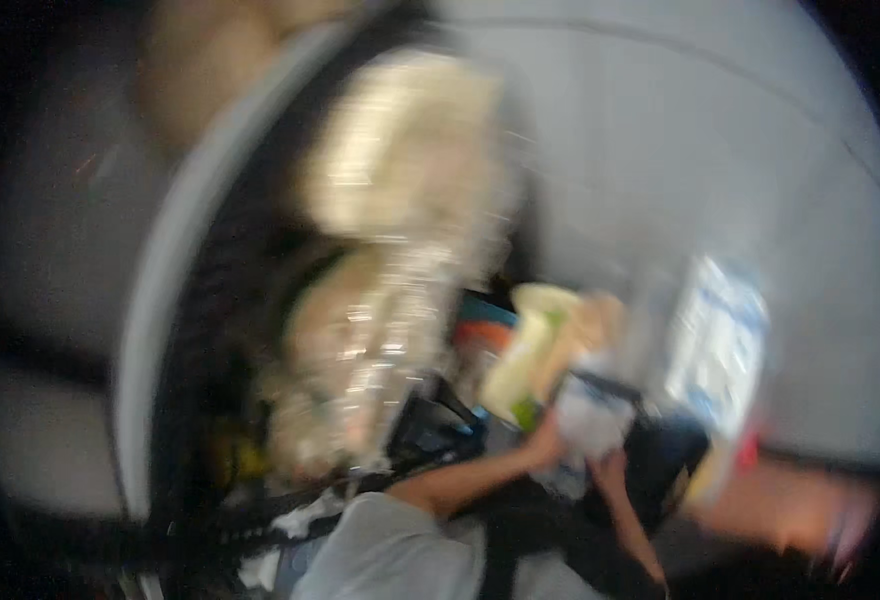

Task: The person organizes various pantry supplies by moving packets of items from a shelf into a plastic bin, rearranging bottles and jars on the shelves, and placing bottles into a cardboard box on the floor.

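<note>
Motion smears the whole picture. My left hand [550,446] reaches in from a light grey sleeve and touches the left side of a whitish, rounded thing [596,416] with a dark strip along its top. My right hand [609,468] is at the lower right of the same thing. It sits between both hands, its kind too blurred to name. The fingers of both hands are lost in the blur. Just beyond it lies a pale yellow and green package [525,355], with a tan shape [594,325] beside it.
Shiny clear plastic wrapping [390,340] covers a long bundle on the left, below a large cream-coloured bundle [410,150]. A white and light blue package [717,345] lies at right. A curved grey edge [165,290] runs down the left, and a grey surface [660,130] spans the upper right.
</note>
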`<state>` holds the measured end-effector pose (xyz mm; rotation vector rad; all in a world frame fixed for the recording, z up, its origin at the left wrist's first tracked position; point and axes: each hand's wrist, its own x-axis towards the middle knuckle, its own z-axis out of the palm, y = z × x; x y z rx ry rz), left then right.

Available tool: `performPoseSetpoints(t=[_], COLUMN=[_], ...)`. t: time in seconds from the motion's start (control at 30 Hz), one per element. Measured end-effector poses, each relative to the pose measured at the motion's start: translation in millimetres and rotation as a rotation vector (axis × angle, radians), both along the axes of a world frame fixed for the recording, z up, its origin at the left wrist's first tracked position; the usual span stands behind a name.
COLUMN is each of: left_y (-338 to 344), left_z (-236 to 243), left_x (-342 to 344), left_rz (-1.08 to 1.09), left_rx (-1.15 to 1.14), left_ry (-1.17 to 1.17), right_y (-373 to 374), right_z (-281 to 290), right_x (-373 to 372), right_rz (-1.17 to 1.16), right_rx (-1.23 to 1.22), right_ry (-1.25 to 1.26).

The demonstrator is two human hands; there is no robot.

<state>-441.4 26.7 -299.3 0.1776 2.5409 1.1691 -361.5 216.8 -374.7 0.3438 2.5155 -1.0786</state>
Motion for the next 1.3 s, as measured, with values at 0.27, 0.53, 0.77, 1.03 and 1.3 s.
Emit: performPoseSetpoints(t=[0.27,0.53,0.77,1.03,1.3], left_y=[-22,-15,-12,83,124], left_z=[6,-2,55,116,77], left_x=[-6,-7,-29,-131,-200], left_rz=[0.123,-0.351,-0.219,-0.031,0.08], left_rx=[-0.07,-0.387,-0.038,0.479,0.75], left_ry=[-0.101,0.387,0.309,0.565,-0.492], right_y=[-1,-5,45,156,104], right_z=[23,105,231,213,199], right_x=[-10,-38,-67,-162,-185], right_rz=[0.461,0.484,0.396,-0.465,-0.54], right_rx=[-0.27,0.007,-0.36,-0.008,-0.068], right_ry=[-0.218,0.052,-0.225,0.644,0.237])
